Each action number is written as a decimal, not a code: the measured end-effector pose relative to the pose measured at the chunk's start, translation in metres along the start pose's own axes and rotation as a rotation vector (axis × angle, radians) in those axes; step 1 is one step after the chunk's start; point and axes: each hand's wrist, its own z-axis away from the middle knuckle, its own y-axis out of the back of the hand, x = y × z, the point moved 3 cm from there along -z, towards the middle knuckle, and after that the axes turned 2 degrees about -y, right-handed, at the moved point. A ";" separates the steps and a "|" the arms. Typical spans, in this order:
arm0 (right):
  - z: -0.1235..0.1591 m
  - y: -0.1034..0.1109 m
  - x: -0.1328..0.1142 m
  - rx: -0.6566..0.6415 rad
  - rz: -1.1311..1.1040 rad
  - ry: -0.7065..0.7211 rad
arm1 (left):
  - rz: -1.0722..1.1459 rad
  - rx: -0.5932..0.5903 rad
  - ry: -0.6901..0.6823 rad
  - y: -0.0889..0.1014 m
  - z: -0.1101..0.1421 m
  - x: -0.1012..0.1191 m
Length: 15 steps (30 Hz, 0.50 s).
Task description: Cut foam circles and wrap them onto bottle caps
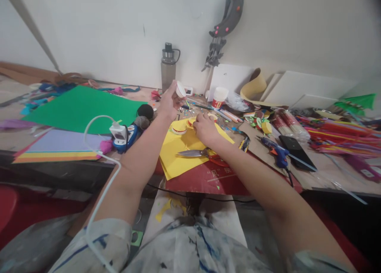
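The left hand (pixel 169 105) pinches a white, shallow round piece (pixel 180 89) above the far side of the workspace. The fingers of the right hand (pixel 205 129) are bent narrowly beside a small yellow round piece (pixel 190 122); blur obscures any grip. Near left, a white disc with a coloured rim (pixel 179 130) appears formed; the yellow paper sheets (pixel 178 162) retain broad uncut areas beneath metal-bladed scissors (pixel 192 153).

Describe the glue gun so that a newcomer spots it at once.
Start at the yellow sheets in the middle of the worktable and go right, past the right forearm, to the black phone. The glue gun lies just left of it. Unlike that flat phone, it is blue and pistol-shaped, with a dark cable.
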 end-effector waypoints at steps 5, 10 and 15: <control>0.011 0.017 0.000 0.027 -0.362 0.010 | 0.020 0.026 0.009 0.001 0.000 0.002; 0.058 0.047 -0.034 -0.352 -0.835 0.470 | 0.033 0.059 0.023 0.001 0.000 0.006; 0.048 0.034 -0.036 -0.182 -0.503 0.028 | 0.008 0.067 0.026 0.003 -0.003 0.006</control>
